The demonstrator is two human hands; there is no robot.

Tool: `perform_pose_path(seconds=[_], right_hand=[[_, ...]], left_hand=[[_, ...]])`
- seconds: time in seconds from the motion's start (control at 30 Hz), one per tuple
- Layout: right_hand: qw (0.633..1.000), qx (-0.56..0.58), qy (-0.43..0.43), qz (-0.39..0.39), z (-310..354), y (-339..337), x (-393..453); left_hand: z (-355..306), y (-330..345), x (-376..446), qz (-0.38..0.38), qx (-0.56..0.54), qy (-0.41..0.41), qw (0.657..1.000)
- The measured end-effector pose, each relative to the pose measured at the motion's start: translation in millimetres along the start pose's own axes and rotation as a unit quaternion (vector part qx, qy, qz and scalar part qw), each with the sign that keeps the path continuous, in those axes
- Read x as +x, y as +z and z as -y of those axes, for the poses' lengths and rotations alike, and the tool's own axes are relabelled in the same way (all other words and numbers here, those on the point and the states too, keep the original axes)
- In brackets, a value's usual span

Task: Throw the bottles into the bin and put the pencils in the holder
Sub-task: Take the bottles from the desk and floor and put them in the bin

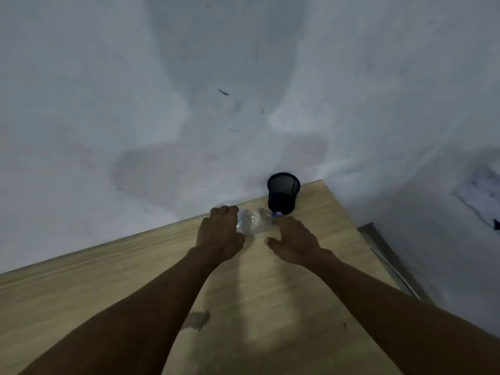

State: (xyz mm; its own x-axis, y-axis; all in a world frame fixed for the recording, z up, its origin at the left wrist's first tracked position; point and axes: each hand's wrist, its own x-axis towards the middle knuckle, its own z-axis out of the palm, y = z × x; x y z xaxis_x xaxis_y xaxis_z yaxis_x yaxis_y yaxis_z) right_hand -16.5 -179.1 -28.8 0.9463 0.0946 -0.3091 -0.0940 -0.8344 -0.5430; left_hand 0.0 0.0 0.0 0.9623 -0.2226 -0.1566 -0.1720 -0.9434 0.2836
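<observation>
Reaching across the wooden surface [270,293] toward the wall [162,104], both bare hands frame a clear plastic bottle [253,221] that lies on its side at the far edge. The left hand [220,234] is draped over the bottle's left end, palm down, with its fingers curled over the top toward the wall and its thumb low against the near side of the plastic; the grip is narrow and wraps that end, though whether it actually presses the bottle tight cannot be told from this angle. The right hand [293,243] is flat and spread, its grip wide and holding nothing: the thumb points left along the surface below the bottle, and the fingertips lie just beside the neck end, near the small purple cap [278,214]; contact there is unclear. The bottle looks crumpled and transparent, its body showing between the two hands, its cap pointing right. Just behind the cap, touching or nearly touching it, a black mesh holder [283,193] stands upright near the far right corner of the surface, close to the wall; its inside is dark and what it holds cannot be made out. Shadows of both forearms fall across the wood toward the camera. The picture is dim and slightly blurred, so fine detail on the bottle is lost.
</observation>
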Motion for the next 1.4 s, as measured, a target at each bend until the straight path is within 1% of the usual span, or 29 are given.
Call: perform_pose_path(seconds=[0.13, 0.3, 0.5, 0.63, 0.73, 0.87, 1.0, 1.17, 1.27, 1.4], right_hand=[[0.999, -0.012, 0.031, 0.026, -14.8, 22.0, 37.9], [0.998, -0.022, 0.056, 0.012, -23.8, 40.6, 54.7], [0.997, -0.005, 0.073, -0.003, -28.0, 41.9, 46.7], [0.995, 0.044, 0.092, -0.002, -29.5, 37.0, 27.0], [0.989, 0.103, 0.110, -0.010, -28.5, 32.9, 3.4], [0.975, 0.178, 0.132, -0.032, -24.1, 24.3, -38.4], [0.969, 0.200, 0.130, -0.058, -16.5, 17.0, -99.7], [0.961, 0.233, 0.132, -0.073, -11.2, 17.6, -217.4], [0.952, 0.261, 0.135, -0.084, -15.6, 29.8, -301.1], [0.945, 0.270, 0.158, -0.094, -29.1, 51.6, -396.7]], left_hand=[[14.6, 27.2, 43.3, 0.015, 0.094, 0.022, 0.995], [21.1, 51.7, 76.2, 0.035, 0.200, 0.062, 0.977], [24.2, 56.8, 80.6, 0.041, 0.222, 0.068, 0.972], [21.0, 48.1, 59.6, 0.031, 0.186, 0.061, 0.980], [16.7, 38.8, 32.0, 0.021, 0.127, 0.058, 0.990], [10.3, 26.8, -23.4, 0.009, 0.024, 0.064, 0.998], [-5.1, 16.4, -92.0, -0.031, -0.061, 0.054, 0.996], [-30.8, 8.8, -194.3, -0.077, -0.135, 0.047, 0.987], [-46.9, 12.0, -261.0, -0.100, -0.173, 0.059, 0.978], [-67.3, 27.1, -340.2, -0.095, -0.204, 0.074, 0.971]])
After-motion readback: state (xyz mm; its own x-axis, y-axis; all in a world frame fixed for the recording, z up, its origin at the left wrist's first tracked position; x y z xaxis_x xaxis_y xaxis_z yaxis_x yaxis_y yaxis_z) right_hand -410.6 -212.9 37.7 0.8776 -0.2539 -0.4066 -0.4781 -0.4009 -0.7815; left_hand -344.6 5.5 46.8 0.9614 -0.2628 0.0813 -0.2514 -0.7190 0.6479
